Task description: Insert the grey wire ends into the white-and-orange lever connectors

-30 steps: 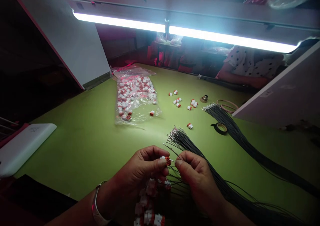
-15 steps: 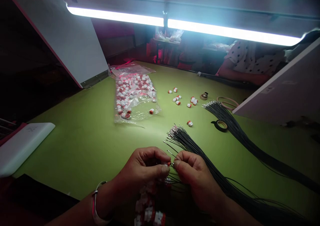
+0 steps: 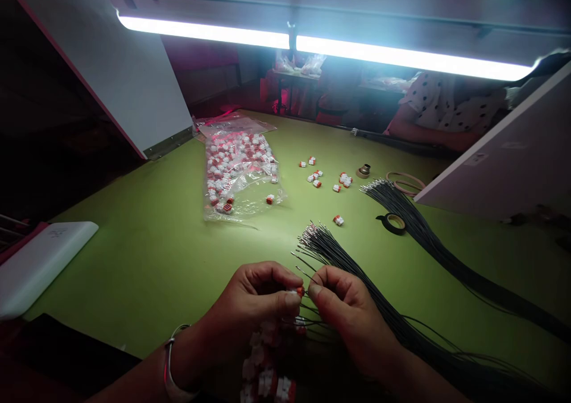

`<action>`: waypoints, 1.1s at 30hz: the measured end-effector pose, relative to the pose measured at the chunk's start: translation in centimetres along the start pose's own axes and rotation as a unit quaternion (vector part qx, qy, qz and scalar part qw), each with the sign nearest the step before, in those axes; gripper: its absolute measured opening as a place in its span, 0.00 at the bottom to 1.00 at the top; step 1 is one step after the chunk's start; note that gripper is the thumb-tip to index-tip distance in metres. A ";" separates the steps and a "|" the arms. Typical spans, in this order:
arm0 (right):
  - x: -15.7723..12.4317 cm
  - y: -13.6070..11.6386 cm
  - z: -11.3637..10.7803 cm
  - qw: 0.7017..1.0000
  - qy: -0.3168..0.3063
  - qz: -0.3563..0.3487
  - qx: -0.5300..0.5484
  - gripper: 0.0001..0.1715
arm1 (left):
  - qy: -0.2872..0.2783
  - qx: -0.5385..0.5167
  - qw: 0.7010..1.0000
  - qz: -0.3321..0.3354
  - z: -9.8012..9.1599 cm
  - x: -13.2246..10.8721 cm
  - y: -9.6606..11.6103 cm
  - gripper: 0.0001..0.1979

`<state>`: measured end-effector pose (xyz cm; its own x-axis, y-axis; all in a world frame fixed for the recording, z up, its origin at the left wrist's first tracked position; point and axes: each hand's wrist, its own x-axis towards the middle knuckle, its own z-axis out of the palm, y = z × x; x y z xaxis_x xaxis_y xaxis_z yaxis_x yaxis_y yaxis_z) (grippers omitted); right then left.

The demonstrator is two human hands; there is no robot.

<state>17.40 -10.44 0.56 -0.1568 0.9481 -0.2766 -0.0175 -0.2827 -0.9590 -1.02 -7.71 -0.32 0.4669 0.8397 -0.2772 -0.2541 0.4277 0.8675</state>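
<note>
My left hand pinches a small white and orange connector between thumb and fingertips. Close on its right, my right hand grips a thin black wire whose end meets the orange face of the connector; how deep it sits is too small to tell. A bundle of black wires with metal tips runs behind and beneath my right hand. Below the hands hangs a cluster of white and orange connectors, partly in shadow, with several black wires beside it.
A clear bag of connectors lies at the back left, loose connectors right of it. Black tape, a second wire bundle and tan rings are on the right. A person in a dotted top sits beyond the table.
My right hand has moved slightly left, and the gap between its fingertips and the connector looks smaller. My left hand keeps its hold on the connector.
</note>
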 end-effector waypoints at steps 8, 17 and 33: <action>-0.3 0.6 0.3 0.995 0.019 -0.056 -0.077 0.16 | -0.024 0.026 0.999 0.016 0.3 -0.2 -0.3 0.08; -0.1 0.0 0.0 0.992 0.001 -0.083 -0.090 0.16 | -0.019 0.002 1.000 0.013 -0.2 0.0 0.0 0.07; 0.0 0.4 0.4 1.000 -0.011 0.005 0.010 0.17 | -0.019 0.056 0.996 0.069 -0.3 0.0 0.0 0.05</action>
<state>16.98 -10.62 0.25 -0.1782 0.9419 -0.2848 -0.0357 -0.2954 -0.9547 -1.23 -7.60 -0.46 0.4668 0.8736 -0.1375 -0.2238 0.2671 0.9373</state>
